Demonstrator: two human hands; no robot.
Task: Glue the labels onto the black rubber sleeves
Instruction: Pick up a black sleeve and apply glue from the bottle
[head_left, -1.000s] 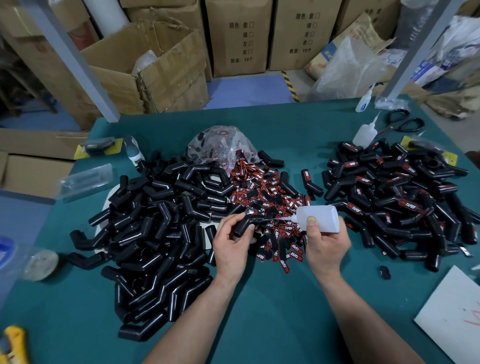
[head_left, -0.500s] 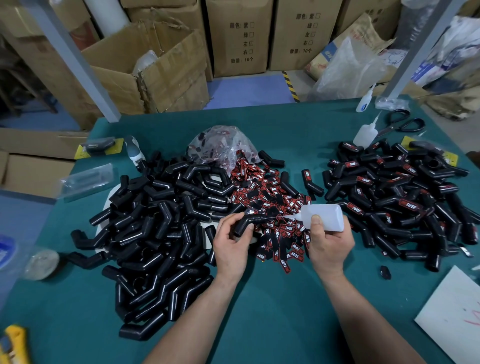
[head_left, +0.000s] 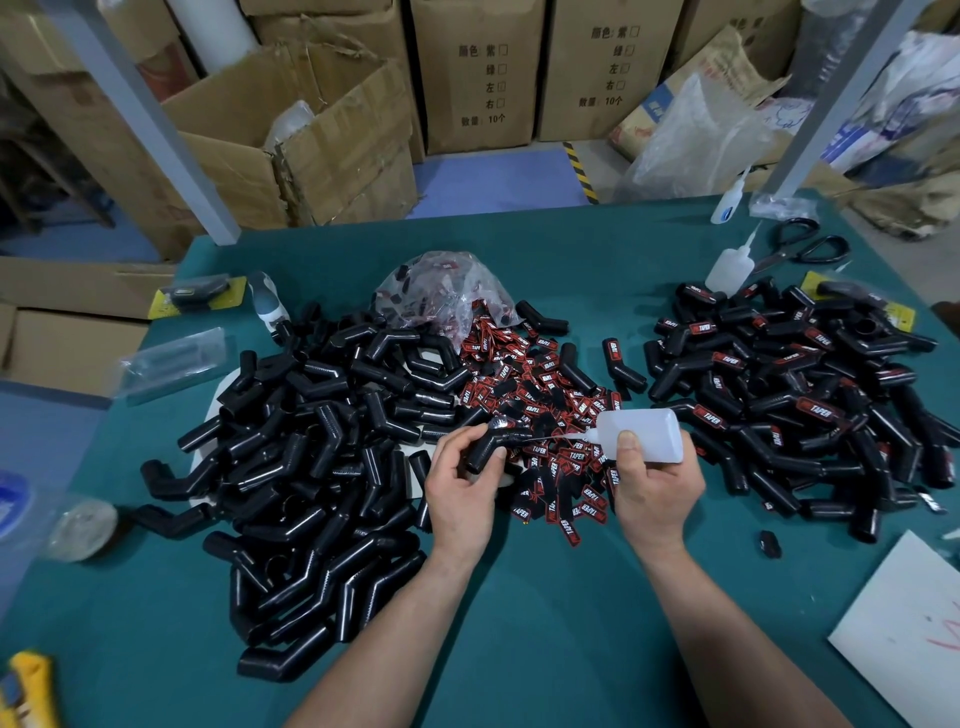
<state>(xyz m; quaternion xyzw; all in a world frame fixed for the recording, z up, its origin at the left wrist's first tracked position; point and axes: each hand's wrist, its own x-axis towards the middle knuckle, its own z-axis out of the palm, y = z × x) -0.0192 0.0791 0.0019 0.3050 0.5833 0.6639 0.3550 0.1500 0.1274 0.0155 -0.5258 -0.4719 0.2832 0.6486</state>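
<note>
Left hand (head_left: 460, 491): fingers curled round a bent, glossy black rubber sleeve (head_left: 485, 448).
Right hand (head_left: 655, 486): grips a soft, translucent glue bottle (head_left: 641, 434) — nozzle at the sleeve.

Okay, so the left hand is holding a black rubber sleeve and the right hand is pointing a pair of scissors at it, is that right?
Not quite: the head view shows the right hand gripping a white squeeze bottle, not scissors, its nozzle pointed at the black rubber sleeve held in the left hand. The scissors lie at the far right, untouched.
</note>
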